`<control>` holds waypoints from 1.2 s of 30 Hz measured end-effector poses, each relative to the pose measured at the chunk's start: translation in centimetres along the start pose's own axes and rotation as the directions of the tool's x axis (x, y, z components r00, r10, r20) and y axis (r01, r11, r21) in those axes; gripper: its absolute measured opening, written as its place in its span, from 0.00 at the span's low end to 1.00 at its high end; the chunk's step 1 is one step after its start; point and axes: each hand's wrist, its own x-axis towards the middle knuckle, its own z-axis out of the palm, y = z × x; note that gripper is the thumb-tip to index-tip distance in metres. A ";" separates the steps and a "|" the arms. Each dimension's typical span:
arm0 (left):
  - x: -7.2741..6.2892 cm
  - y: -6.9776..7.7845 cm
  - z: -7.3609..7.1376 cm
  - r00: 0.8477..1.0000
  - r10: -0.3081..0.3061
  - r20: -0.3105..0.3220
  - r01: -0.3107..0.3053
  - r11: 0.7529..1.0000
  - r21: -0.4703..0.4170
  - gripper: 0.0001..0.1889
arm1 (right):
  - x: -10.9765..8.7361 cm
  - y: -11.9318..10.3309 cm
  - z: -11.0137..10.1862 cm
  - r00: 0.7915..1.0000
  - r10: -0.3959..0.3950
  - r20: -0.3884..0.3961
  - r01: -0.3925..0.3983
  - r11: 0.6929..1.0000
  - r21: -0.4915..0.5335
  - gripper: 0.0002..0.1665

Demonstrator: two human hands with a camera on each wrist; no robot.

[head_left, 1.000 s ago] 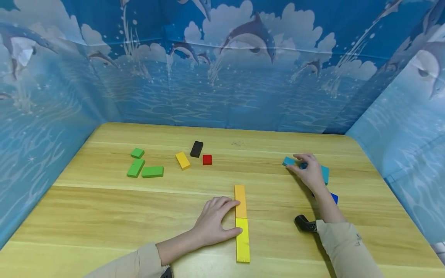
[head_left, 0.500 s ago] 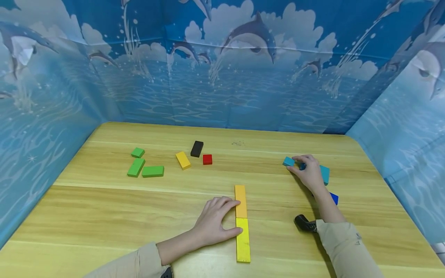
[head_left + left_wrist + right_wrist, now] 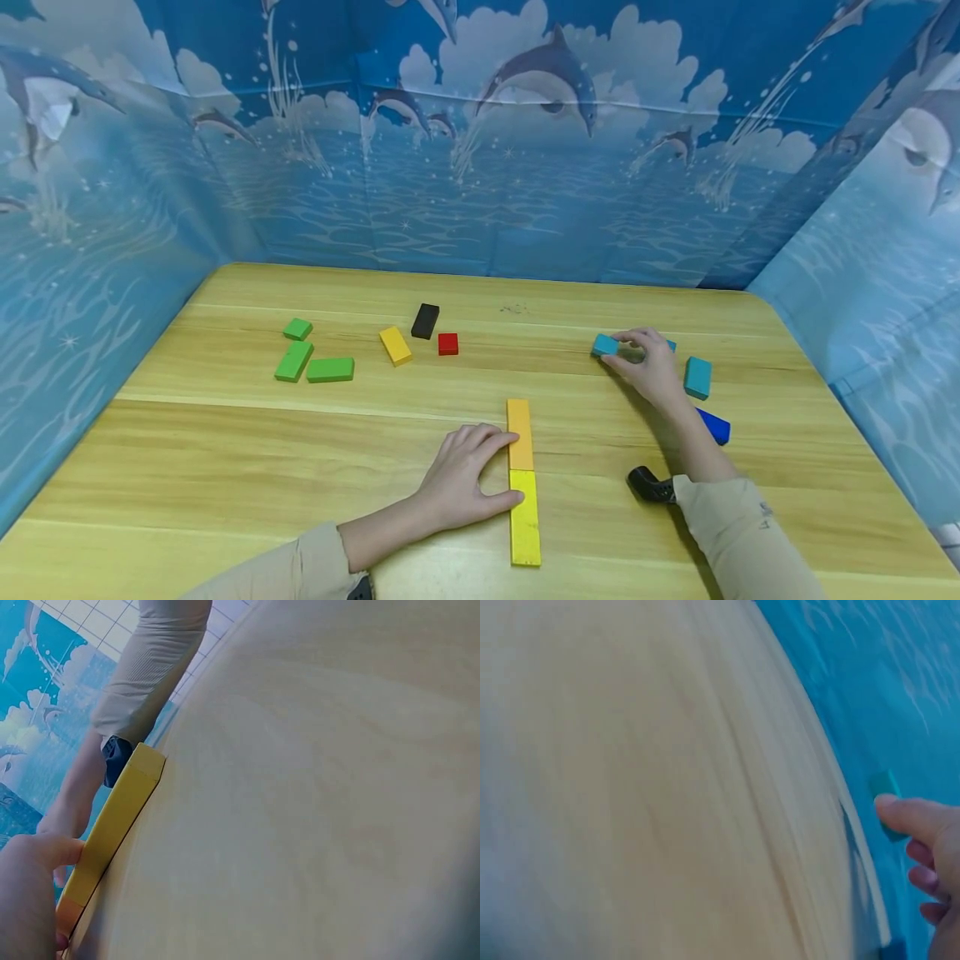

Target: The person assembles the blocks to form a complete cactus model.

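Observation:
My left hand [image 3: 461, 479] rests beside two blocks lined up end to end in the head view. Its index fingertip touches the orange block [image 3: 518, 417], and its thumb touches the longer yellow block [image 3: 524, 529]. The left wrist view also shows the thumb against the yellow block [image 3: 120, 817]. On the right side of the table, my right hand [image 3: 651, 367] pinches a small light-blue block [image 3: 604, 345] between thumb and fingers. In the right wrist view this block [image 3: 886, 784] appears raised off the table, seen against the blue curtain.
Near the right forearm lie a teal block [image 3: 697, 377], a dark-blue block [image 3: 715, 427] and a partly hidden blue one [image 3: 671, 345]. Green blocks [image 3: 330, 370], a yellow block [image 3: 395, 346], a black block [image 3: 425, 321] and a red block [image 3: 447, 344] lie farther back. Dolphin-print curtains [image 3: 480, 208] surround the table.
My right hand has moved left and slightly up with the small light-blue block, uncovering more of the teal and dark-blue blocks. The left hand stays in place.

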 end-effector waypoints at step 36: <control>0.0 0.1 -0.1 1.000 0.003 0.005 -0.003 1.000 0.012 0.33 | -0.5 -6.7 6.7 0.920 -0.176 0.350 0.101 0.970 0.221 0.14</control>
